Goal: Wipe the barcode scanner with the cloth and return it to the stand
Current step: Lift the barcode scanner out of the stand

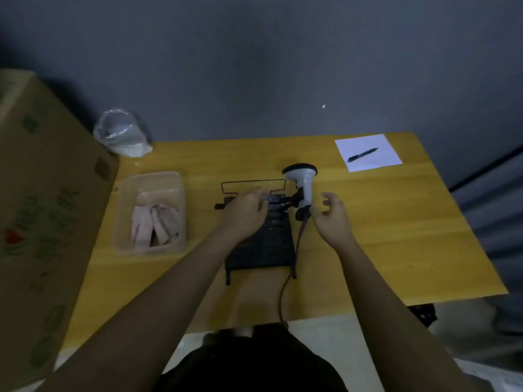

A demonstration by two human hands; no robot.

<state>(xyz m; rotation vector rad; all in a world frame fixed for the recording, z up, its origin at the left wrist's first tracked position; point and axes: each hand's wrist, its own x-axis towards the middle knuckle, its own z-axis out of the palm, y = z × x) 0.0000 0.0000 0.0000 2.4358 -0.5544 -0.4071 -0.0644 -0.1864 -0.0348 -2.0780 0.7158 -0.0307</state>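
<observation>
Scanner sits in stand. Left hand rests on stand, grip loose. Right hand open beside scanner, empty.

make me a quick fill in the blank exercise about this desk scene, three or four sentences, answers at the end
1. The pink cloth lies inside a clear plastic ____.
2. The pen rests on a sheet of white ____.
3. The scanner sits at the stand, and the right hand beside it is ____ and holds nothing.
4. The left hand rests on the ____.

Answers: container; paper; open; stand
</observation>
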